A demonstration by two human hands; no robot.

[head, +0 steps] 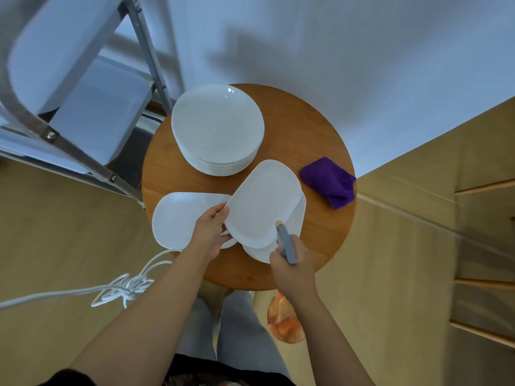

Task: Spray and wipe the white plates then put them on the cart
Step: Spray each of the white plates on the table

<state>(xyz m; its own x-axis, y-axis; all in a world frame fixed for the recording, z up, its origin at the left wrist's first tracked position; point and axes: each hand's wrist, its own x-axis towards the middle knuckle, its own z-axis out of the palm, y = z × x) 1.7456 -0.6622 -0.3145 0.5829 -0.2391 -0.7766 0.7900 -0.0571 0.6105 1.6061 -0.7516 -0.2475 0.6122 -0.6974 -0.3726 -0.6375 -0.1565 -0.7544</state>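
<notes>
My left hand (209, 232) grips the near-left edge of a white rounded plate (263, 201) and holds it tilted above the round wooden table (315, 135). My right hand (292, 263) holds a spray bottle (285, 243) by its grey head, nozzle pointing at the plate; its orange body (284, 321) hangs below the table edge. Another white plate (299, 215) lies under the tilted one. A white rectangular plate (178, 218) sits to the left. A stack of round white plates (217, 129) stands at the table's far side. A purple cloth (330, 182) lies on the right.
A metal cart (83, 107) with white shelves stands at the left, touching the table's far-left side. A white cable (119, 288) lies coiled on the wooden floor at the near left. A white wall rises behind the table. Wooden steps (485, 282) show at the right.
</notes>
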